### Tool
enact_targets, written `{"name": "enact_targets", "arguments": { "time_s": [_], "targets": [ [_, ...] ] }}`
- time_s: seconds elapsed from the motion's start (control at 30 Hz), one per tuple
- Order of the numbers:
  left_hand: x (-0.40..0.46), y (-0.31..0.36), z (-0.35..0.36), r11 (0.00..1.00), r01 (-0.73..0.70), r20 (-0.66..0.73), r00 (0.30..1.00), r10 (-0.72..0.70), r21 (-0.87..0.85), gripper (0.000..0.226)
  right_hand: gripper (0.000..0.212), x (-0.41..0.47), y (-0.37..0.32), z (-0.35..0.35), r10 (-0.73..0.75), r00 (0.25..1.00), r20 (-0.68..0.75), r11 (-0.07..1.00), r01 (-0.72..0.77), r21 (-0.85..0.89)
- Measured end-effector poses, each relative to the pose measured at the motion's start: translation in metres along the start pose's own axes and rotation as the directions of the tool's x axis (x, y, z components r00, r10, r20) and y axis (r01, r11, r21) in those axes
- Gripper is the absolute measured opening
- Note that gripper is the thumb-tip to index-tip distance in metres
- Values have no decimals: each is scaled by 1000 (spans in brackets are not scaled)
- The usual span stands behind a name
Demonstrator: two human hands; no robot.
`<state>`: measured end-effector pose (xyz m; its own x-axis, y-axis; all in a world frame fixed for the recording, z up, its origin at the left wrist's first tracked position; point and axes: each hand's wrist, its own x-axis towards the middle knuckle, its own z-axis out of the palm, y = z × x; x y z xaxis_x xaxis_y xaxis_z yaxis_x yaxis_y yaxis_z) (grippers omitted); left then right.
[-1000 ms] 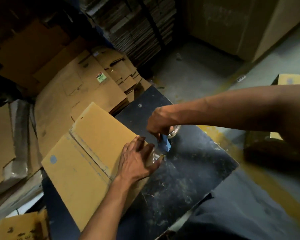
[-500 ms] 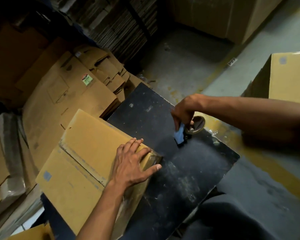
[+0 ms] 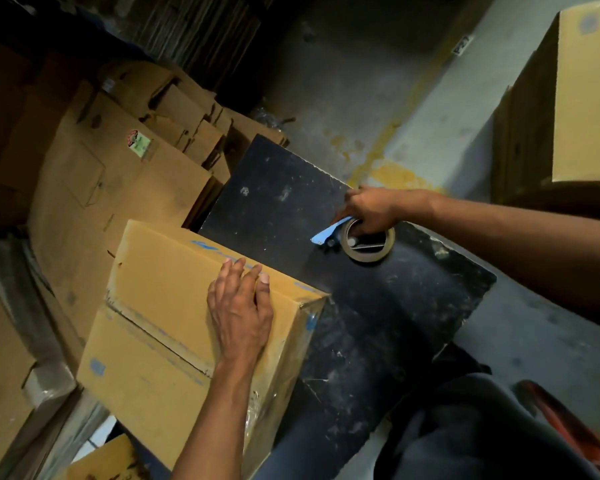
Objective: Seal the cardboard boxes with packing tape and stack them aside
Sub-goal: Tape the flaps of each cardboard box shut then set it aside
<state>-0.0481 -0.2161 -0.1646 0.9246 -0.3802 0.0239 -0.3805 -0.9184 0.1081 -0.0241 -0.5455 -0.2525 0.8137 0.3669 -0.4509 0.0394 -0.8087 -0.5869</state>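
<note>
Now, head view: right hand (image 3: 369, 213) has carried the tape dispenser (image 3: 359, 240) off the box (image 3: 187, 313) to mid-frame on the tabletop (image 3: 278, 209), fingers curled into the roll. Left hand (image 3: 239, 310) lies flat on the box, lower left, holding nothing. Taping looks done; stacking next. Count: one dispenser, one box here, another box (image 3: 586, 98) upper right.

the box (image 3: 174, 306) at 8 o'clock is matt tan cardboard, its flap edges rough and frayed, with glossy clear tape down its near side. the table (image 3: 284, 209) at centre is black board, dull, scuffed and scratched pale. the tape dispenser (image 3: 357, 239) at 2 o'clock has a smooth blue plastic blade guard and a shiny brown roll. the flattened cartons (image 3: 118, 174) at 10 o'clock are matt, creased cardboard. the floor (image 3: 361, 98) at 12 o'clock is rough grey concrete with worn yellow paint.
</note>
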Motion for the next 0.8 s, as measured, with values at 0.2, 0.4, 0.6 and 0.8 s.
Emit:
{"name": "enact_targets", "arguments": {
  "time_s": [0.2, 0.4, 0.6, 0.8],
  "targets": [
    [-3, 0, 7, 999, 18, -43, 999, -20, -36, 43, 54, -31, -29, 1, 132, 913, -386, 989, -98, 107],
    [-1, 3, 7, 999, 18, -55, 998, -20, -37, 43, 67, -37, -128, 48, 200, 970, -136, 654, -29, 756],
    [0, 3, 7, 999, 22, -56, 998, -24, -40, 41, 70, -21, -115, 107, 379, 923, 66, 525, -274, 806],
    [0, 4, 7, 999, 20, -50, 998, -23, -50, 37, 71, -25, -105, 114, 432, 902, -10, 515, -238, 824]
  ]
}}
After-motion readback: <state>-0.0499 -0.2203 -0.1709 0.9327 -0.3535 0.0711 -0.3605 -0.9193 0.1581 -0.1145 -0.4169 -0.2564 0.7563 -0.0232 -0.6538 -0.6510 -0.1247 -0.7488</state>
